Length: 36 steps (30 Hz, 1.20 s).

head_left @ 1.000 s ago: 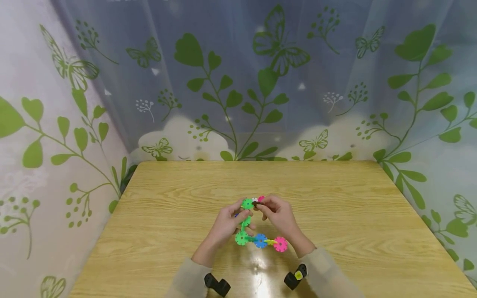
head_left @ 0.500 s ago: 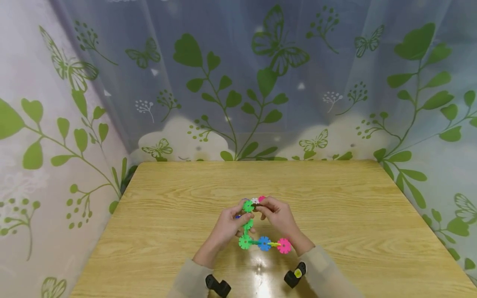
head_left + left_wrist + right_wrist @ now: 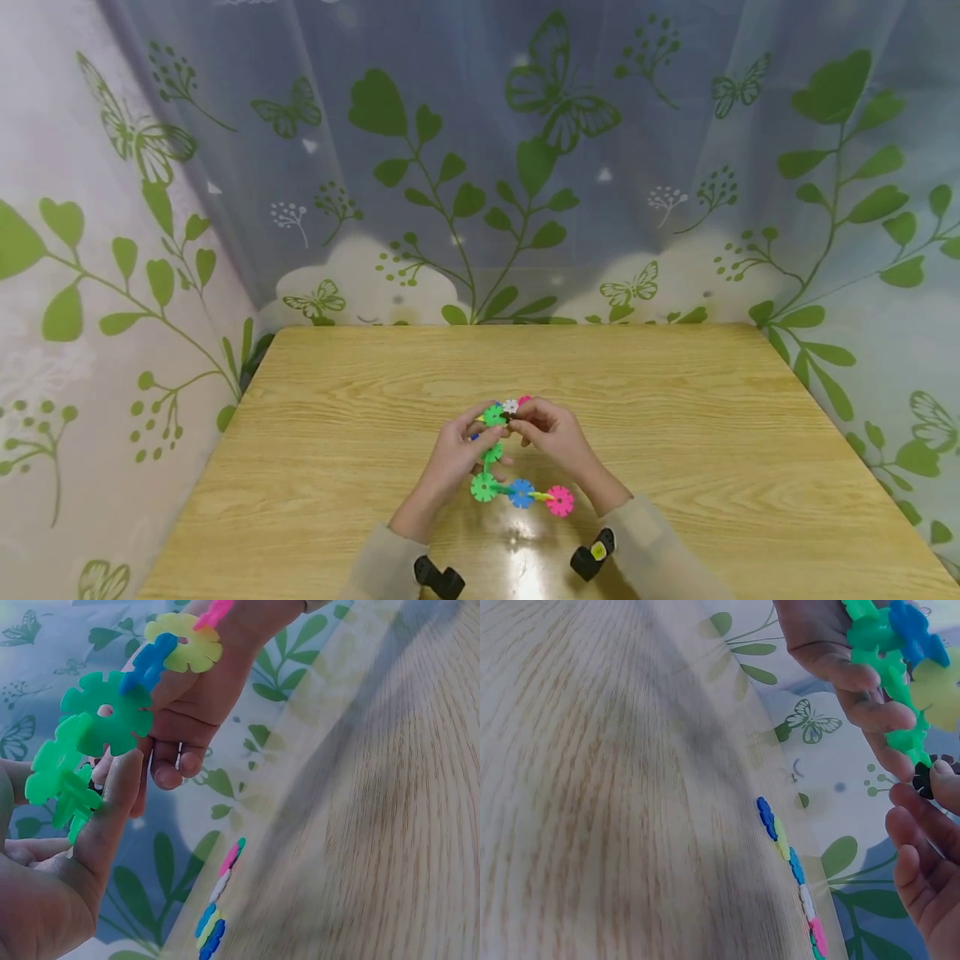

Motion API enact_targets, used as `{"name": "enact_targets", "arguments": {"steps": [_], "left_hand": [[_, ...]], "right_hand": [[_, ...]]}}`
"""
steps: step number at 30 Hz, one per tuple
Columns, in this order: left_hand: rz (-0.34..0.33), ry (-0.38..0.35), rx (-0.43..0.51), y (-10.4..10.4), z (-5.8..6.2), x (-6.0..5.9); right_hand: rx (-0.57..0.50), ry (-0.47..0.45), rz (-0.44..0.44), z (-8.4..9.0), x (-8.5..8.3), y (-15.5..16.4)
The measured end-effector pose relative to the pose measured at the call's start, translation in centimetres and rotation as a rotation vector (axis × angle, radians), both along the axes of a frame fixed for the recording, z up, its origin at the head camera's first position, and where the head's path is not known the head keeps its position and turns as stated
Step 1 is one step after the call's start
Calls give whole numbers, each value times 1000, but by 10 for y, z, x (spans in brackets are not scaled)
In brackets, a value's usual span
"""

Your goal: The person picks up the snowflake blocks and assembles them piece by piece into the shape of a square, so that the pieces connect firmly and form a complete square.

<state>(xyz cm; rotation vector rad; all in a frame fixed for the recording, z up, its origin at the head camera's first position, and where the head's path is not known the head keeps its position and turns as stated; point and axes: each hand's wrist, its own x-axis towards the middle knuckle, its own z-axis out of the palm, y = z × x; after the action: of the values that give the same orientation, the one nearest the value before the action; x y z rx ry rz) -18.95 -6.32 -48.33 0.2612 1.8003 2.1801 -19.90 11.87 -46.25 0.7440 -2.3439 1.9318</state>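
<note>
Since half a second ago the snowflake-disc chain (image 3: 517,492) swung slightly left. Your left hand (image 3: 457,454) pinches its green upper discs above the worktop (image 3: 675,400); your right hand (image 3: 551,433) pinches a dark disc (image 3: 924,780). Light, stiff plastic, likely: grip near the slots.

The head view looks down from above the wooden table (image 3: 675,417); both wrist views skim it closely, sharing its far edge.

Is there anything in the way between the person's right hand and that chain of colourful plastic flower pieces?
Nothing visible. The right hand is at the upper end of the chain of flower pieces, pinching a small dark piece beside it. The left hand grips the chain's green pieces.
</note>
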Motion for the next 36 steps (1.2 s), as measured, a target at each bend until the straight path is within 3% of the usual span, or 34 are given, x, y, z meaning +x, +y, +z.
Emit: {"name": "enact_targets", "arguments": {"steps": [14,21,26,36], "left_hand": [[-2,7,-39,-6,4,-1],[9,-25,16,-9,2,-1],[23,-18,9,-12,3,-1],[49,-9,4,-15,4,-2]], "right_hand": [[29,-45,-1,3,0,-3],[32,-59,-42,-13,-8,4],[73,-90,-112,-29,-19,11],[295,6,-355,-48,-46,31]]}}
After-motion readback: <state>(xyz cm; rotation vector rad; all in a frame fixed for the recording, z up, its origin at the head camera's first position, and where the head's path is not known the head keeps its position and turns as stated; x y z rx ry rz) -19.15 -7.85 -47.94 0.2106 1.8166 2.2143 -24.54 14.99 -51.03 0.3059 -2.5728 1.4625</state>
